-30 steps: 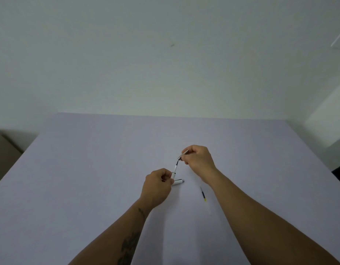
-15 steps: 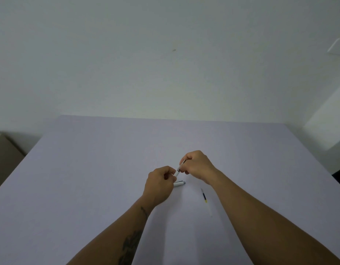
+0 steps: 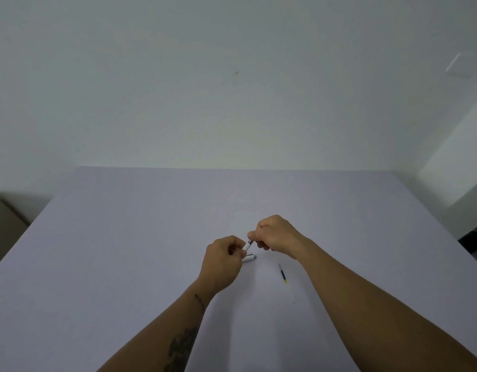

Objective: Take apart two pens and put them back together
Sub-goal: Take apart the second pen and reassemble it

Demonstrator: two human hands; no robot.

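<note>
Pale lilac table (image 3: 124, 251) against a plain off-white wall; the surface carries only pen parts. Both hands meet over the table's middle. Left hand (image 3: 222, 260) is curled closed around the lower end of a white pen barrel (image 3: 247, 246), which angles up and to the right. Right hand (image 3: 276, 234) is pinched closed on the barrel's upper end, where a dark section shows just at the fingertips; what exactly it holds there is too small to tell. A second white pen piece (image 3: 249, 258) lies on the table just below the left hand's knuckles, touching or nearly so. A thin refill (image 3: 282, 273), dark with a yellow tip, lies alone to the right, near the right forearm.

Judgement: one pen is mid-operation, its two parts being joined or separated at the dark joint; direction cannot be determined. With a refill loose, the task is partway. Next move likely calls for a twisting or straight axial motion, keeping both parts in line.
</note>
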